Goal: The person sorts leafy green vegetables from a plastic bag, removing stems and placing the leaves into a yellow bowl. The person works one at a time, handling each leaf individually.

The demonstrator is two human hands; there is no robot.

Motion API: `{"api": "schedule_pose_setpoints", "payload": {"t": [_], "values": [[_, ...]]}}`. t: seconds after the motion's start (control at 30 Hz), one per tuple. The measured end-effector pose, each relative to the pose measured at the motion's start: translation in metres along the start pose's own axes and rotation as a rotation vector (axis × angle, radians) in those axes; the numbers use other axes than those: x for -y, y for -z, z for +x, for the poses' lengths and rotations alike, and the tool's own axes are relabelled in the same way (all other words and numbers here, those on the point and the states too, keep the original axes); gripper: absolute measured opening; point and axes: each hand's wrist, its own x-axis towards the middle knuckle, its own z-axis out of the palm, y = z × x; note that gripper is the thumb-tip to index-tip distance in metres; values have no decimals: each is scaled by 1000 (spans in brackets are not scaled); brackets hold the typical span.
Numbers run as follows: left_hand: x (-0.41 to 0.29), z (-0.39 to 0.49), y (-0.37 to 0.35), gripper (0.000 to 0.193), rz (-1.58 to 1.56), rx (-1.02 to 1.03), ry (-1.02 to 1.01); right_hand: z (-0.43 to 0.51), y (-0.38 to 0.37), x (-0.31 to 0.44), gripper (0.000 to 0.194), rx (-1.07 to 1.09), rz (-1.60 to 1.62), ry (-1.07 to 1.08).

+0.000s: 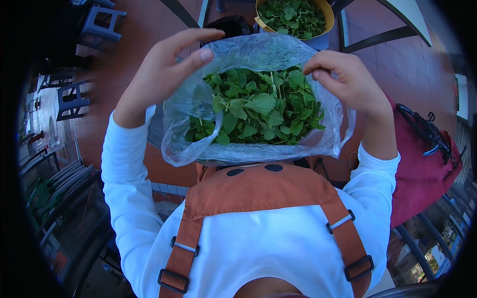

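Note:
A clear plastic bag (257, 50) lies wide-mouthed before me, full of leafy green mint sprigs (261, 108). At the bag's upper right rim, my right hand (335, 76) pinches the plastic between thumb and fingers. My left hand (171, 67) is at the upper left of the bag, thumb and fingers apart, with nothing visible between them; whether it touches the plastic is hard to tell. One loop handle of the bag lies across the leaves at the left. The bag's underside and what supports it are hidden.
A yellow basin (329, 16) of similar leaves stands beyond the bag, beside a black plastic bag (233, 25). Table legs (380, 40) rise at upper right. Plastic stools (102, 26) stand at left on the tiled floor. A red cover (413, 186) with a black bicycle-like object (428, 130) is at right.

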Motion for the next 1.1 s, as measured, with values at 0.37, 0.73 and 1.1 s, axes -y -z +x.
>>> {"api": "schedule_pose_setpoints", "payload": {"t": [0.37, 0.73, 1.1], "values": [[-48, -79, -60, 31, 751, 318, -115, 26, -93, 30, 27, 50, -177, 124], [-53, -61, -85, 26, 257, -342, -198, -2, -67, 23, 22, 48, 648, 133], [-59, -48, -100, 16, -253, -190, -49, -6, -76, 23, 17, -30, 628, 29]]}}
